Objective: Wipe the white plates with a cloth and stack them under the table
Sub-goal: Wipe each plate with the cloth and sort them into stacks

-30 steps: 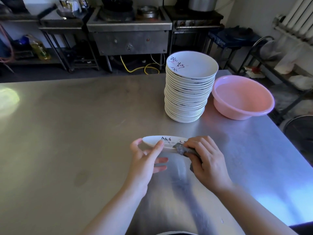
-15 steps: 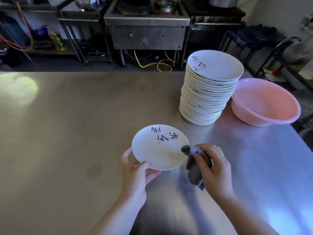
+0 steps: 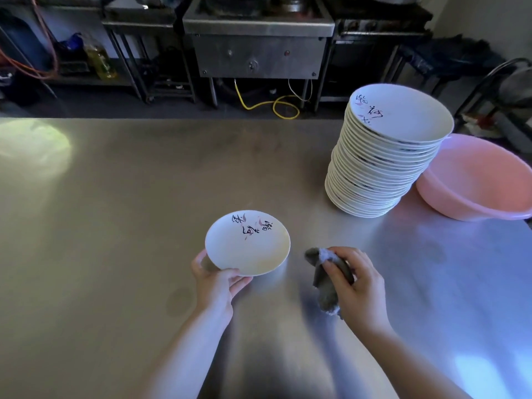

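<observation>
The plate (image 3: 247, 243) is white with black brush-stroke characters and small pink petal marks near its far rim, and a faint yellowish tinge on its right side; the top plate of the stack of plates (image 3: 383, 156) is the same white with black and pink script, while the rims below it show white with dark dashes. The cloth (image 3: 325, 280) is dull grey-brown with a paler lilac-grey fold at the top, and the basin (image 3: 489, 185) is plain pale pink. The table (image 3: 129, 226) is brushed steel grey with bluish glare at the right and a pale greenish patch of light at the far left, and beyond it lie a yellow hose (image 3: 267, 106) and a bottle (image 3: 99, 60) of yellow liquid.
</observation>
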Action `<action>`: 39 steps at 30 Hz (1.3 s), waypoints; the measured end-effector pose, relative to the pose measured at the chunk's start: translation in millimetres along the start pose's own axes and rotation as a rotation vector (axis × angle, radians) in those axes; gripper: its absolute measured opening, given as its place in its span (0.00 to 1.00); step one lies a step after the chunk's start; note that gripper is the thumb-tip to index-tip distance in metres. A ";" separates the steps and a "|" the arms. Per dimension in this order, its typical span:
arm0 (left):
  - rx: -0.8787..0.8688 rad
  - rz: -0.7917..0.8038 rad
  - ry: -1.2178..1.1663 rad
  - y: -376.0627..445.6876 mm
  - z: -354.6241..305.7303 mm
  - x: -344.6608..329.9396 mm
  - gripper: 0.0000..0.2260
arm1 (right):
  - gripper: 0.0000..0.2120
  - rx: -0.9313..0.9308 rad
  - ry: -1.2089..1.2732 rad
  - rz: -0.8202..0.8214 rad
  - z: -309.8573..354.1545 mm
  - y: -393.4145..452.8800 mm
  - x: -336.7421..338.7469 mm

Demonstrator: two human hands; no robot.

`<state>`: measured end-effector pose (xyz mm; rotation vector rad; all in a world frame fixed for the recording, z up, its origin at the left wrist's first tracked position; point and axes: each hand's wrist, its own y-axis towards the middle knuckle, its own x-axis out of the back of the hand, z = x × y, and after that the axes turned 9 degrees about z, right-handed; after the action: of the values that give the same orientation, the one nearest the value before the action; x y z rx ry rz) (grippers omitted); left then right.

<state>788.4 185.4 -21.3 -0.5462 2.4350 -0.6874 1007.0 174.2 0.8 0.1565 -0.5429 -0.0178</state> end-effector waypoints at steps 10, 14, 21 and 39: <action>-0.028 0.031 0.231 18.9 9.5 0.8 0.34 | 0.11 -0.198 0.151 -0.052 10.2 2.1 -2.6; -0.004 0.045 0.298 16.1 12.4 -2.2 0.33 | 0.10 -0.203 0.153 -0.059 10.9 0.6 5.3; 0.043 0.001 0.641 -14.7 16.9 -40.3 0.45 | 0.11 -0.193 0.180 -0.126 11.1 -2.5 39.4; -0.460 0.299 0.747 19.9 -45.3 -293.7 0.20 | 0.13 -0.025 0.170 -0.362 20.0 20.6 138.3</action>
<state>982.5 365.9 114.7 -0.0651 3.3149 -0.2048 1114.6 183.6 91.7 0.2284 -0.3390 -0.3601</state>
